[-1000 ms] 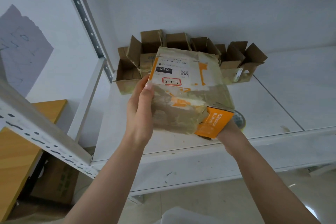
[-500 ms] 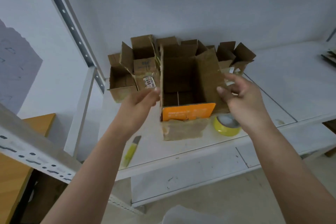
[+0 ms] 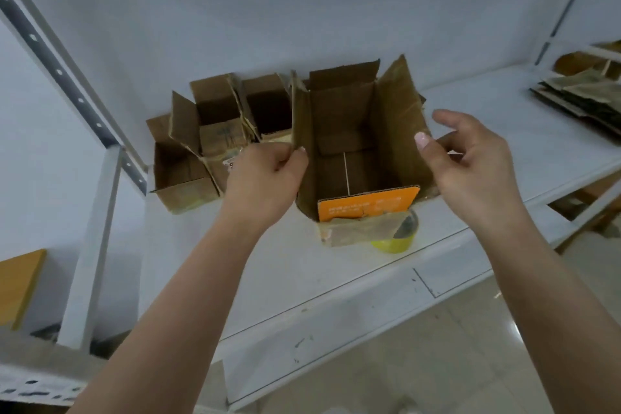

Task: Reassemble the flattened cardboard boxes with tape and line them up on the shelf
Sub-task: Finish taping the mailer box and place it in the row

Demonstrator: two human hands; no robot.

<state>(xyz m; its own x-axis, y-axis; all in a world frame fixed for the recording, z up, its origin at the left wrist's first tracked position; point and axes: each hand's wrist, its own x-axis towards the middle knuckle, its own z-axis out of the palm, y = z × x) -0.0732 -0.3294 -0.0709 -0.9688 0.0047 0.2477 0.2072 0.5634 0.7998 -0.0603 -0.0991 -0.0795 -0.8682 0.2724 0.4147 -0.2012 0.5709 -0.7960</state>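
An open cardboard box stands upright on the white shelf, with its flaps raised and an orange front flap folded down. My left hand pinches the edge of the box's left flap. My right hand hovers at the right flap with loosely bent fingers, its thumb tip at the flap's edge. A yellow tape roll sits just in front of the box, partly under the hanging flap. Three smaller open boxes stand in a row to the left, against the wall.
A stack of flattened cardboard lies at the far right of the shelf. A perforated metal upright rises at the left. A wooden tabletop shows at the lower left. Tiled floor lies below the shelf edge.
The box was held tilted with its taped bottom toward me; it now stands upright on the shelf. My hands have shifted to its side flaps, and my right hand has loosened.
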